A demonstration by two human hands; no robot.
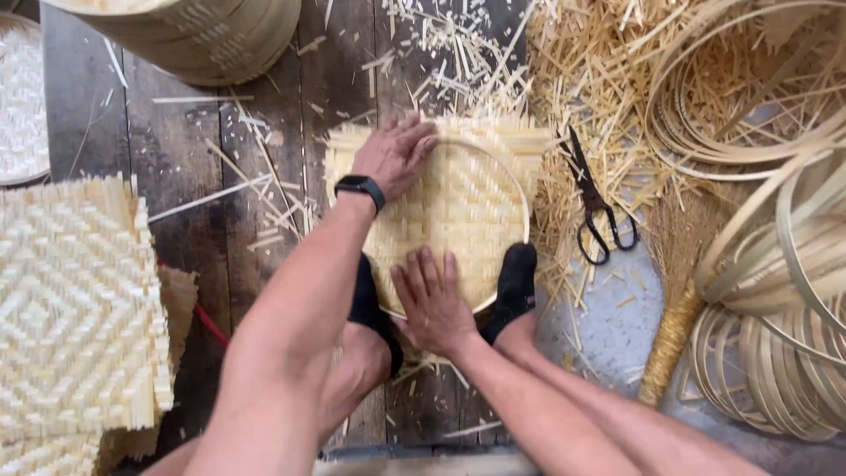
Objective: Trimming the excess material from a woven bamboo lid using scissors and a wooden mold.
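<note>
The right hand (432, 300) lies flat, fingers spread, on the woven bamboo mat (458, 211) at 6 o'clock; both feet pin its near edge to the floor. The left hand (395, 154) presses open at 11 o'clock. A hoop (520, 189) is seated; untrimmed strip ends project beyond it. Scissors (595, 207) lie unused at 3 o'clock.

Dark, worn wooden floor planks (189, 150) on the left; pale grey concrete floor (608, 330) near right; bamboo offcuts (590, 79) scattered thick at far right; even, soft daylight throughout.
</note>
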